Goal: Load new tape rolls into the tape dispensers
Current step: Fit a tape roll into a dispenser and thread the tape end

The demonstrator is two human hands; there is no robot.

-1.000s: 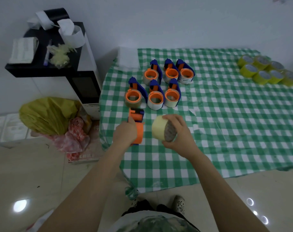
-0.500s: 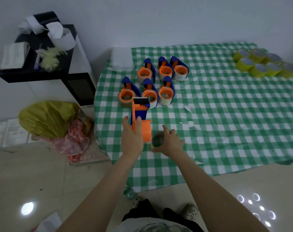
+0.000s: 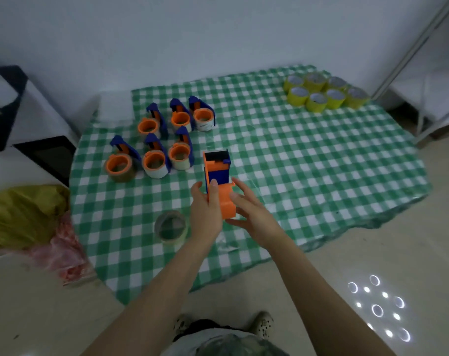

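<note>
Orange-and-blue plastic clasped in curled left hand [image 3: 205, 211]: tape dispenser [image 3: 218, 176] above green-checked tabletop [image 3: 295, 163], right hand [image 3: 254, 214] open, straight fingers touching its side. Clear tape roll [image 3: 170, 239] flat just left; six loaded dispensers [image 3: 154, 160] beyond.

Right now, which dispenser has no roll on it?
The orange-and-blue dispenser gripped by the left hand: its orange hub is bare. The other six dispensers, in two rows on the cloth, each carry a roll.
</note>
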